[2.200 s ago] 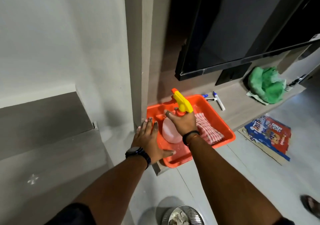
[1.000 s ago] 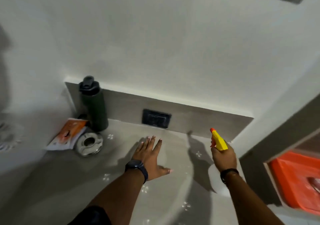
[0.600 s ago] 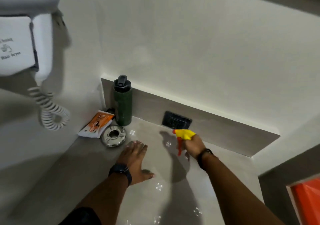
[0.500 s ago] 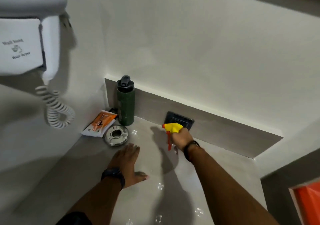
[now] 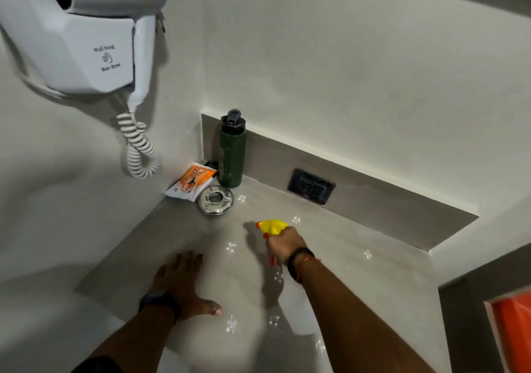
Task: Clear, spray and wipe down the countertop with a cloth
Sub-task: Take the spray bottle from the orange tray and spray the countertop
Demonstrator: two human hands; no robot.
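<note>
My right hand grips a spray bottle with a yellow head and orange nozzle, held over the middle of the grey countertop with the nozzle facing left. The bottle's pale body hangs below my wrist, mostly hidden by my arm. My left hand lies flat on the counter near its front edge, fingers apart, holding nothing. In the far left corner stand a dark green bottle, an orange and white packet and a round metal ashtray. No cloth is in view.
A white wall-hung hair dryer with a coiled cord hangs over the counter's left side. A black wall socket sits in the backsplash. An orange tray shows at the lower right, past the counter's end.
I lifted the spray bottle out of the orange tray and turned left to the countertop. Over the last half second my right hand drew the bottle back toward me; my left hand stayed flat.
</note>
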